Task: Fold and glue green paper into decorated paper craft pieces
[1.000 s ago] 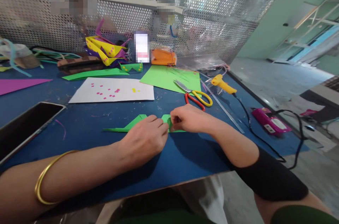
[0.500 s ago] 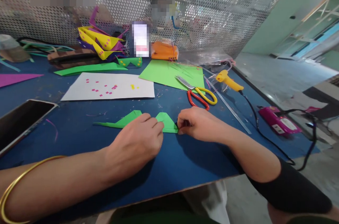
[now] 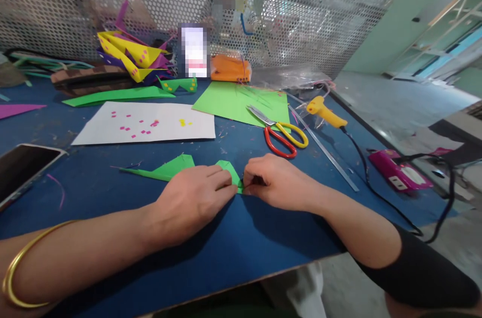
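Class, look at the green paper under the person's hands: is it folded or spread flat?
Folded. The green paper shows layered flaps and creases, tapering to a point, while the left hand and right hand pinch its end.

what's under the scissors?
The scissors lie with their blades on the light green sheet and their red and yellow handles on the blue table. Whatever lies directly beneath the blades is covered.

No text, label, brand or number can be read anywhere
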### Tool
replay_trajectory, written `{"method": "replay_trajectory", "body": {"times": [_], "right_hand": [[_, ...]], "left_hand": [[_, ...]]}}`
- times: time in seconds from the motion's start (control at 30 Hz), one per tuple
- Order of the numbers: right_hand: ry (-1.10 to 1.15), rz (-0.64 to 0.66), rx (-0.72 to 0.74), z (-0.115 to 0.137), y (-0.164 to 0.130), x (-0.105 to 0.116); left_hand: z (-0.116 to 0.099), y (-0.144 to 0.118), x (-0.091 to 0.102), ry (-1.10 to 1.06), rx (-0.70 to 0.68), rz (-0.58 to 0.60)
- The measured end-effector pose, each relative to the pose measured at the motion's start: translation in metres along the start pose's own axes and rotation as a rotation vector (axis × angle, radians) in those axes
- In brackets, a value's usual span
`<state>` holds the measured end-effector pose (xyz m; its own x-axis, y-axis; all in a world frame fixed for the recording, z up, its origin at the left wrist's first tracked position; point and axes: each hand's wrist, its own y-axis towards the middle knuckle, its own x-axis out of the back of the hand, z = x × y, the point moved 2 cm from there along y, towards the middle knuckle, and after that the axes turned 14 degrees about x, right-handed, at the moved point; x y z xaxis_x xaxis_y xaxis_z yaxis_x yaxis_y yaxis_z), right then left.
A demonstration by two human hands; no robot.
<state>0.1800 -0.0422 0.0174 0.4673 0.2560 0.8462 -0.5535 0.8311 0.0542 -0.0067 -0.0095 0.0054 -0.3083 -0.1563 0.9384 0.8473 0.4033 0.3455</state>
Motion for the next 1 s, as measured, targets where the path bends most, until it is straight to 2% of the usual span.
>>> {"method": "replay_trajectory", "body": {"times": [0.07,0.1,0.17,0.23,0.3,0.4,0.5,0.73,0.87,0.93,1.0], "right_hand": [[0.018,-0.057,-0.017,-0.010,0.000,0.011],[-0.018,-0.130,-0.068,-0.018,-0.001,0.020],[-0.261,-0.347,-0.234,-0.041,-0.007,0.043],[-0.618,-0.571,-0.450,-0.068,-0.018,0.067],[-0.802,-0.602,-0.618,-0.097,-0.031,0.082],[-0.799,-0.439,-0.805,-0.135,-0.047,0.089],[-0.770,-0.393,-0.838,-0.153,-0.056,0.089],[-0.767,-0.414,-0.845,-0.160,-0.056,0.086],[-0.790,-0.428,-0.834,-0.150,-0.055,0.087],[-0.800,-0.507,-0.818,-0.137,-0.054,0.090],[-0.797,-0.668,-0.796,-0.120,-0.053,0.096]], "left_hand": [[-0.001,0.000,0.001,0.002,0.001,0.015],[-0.001,-0.001,0.001,0.006,0.004,0.023],[0.000,-0.002,-0.001,0.011,0.007,0.022],[0.001,-0.003,-0.003,0.013,0.011,0.014],[0.002,-0.006,-0.006,0.013,0.015,0.015],[0.002,-0.009,-0.009,0.021,0.020,0.022],[0.000,-0.010,-0.009,0.049,0.009,-0.005],[-0.004,-0.006,-0.002,0.092,0.014,0.078],[-0.004,-0.006,-0.002,0.064,0.038,0.073],[-0.003,-0.006,-0.002,0.041,0.051,0.062],[-0.003,-0.006,-0.002,0.010,0.067,0.051]]}}
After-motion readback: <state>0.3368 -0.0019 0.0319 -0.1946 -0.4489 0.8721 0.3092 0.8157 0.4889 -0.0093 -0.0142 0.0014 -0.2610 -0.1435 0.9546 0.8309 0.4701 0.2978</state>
